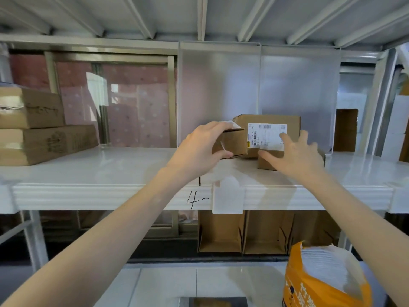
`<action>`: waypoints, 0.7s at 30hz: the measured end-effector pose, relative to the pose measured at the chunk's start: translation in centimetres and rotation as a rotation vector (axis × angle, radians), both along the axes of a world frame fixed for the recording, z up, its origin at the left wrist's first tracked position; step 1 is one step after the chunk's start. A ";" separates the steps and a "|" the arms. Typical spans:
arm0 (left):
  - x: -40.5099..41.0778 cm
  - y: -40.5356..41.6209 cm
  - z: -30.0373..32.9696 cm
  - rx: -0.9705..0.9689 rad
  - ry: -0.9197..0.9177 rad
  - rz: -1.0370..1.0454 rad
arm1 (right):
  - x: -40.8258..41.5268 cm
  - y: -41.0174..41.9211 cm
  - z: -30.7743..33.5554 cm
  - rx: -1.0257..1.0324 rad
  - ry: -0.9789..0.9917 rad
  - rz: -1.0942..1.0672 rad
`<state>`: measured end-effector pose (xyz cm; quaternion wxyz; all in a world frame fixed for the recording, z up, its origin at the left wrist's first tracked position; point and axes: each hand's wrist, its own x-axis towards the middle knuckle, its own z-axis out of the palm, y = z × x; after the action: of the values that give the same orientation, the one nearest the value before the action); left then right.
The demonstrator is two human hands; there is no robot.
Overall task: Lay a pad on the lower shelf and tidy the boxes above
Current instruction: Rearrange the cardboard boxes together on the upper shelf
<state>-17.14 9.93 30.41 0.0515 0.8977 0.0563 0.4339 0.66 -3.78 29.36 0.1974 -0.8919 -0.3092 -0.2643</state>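
A white metal shelf (110,167) marked "4-" on its front edge spans the view, with two stacked cartons (42,129) at its far left and a clear divider panel (221,85) standing behind a cluster of boxes near the middle. The largest box (265,120), labelled, sits at the back; the left hand (199,147) grips a small box (232,142) just left of it, thumb under and fingers over. The right hand (294,156) rests spread, fingers straight, on what seems a low box (267,162) in front, while an orange bag (321,280) stands below.
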 end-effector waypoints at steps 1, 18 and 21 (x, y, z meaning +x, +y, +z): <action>-0.4 0.1 0.0 0.004 0.002 0.007 | 0.0 0.3 0.1 -0.025 -0.018 -0.009; 1.2 -1.2 -0.5 0.062 0.006 -0.008 | 3.3 -3.2 0.7 -0.145 -0.078 0.042; 3.0 -2.0 -0.7 0.077 0.015 -0.034 | 4.2 -4.2 0.3 -0.118 -0.048 0.082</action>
<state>-14.18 7.89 29.74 0.0238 0.9032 0.0248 0.4279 4.83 -8.00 29.70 0.1476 -0.8819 -0.3654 -0.2587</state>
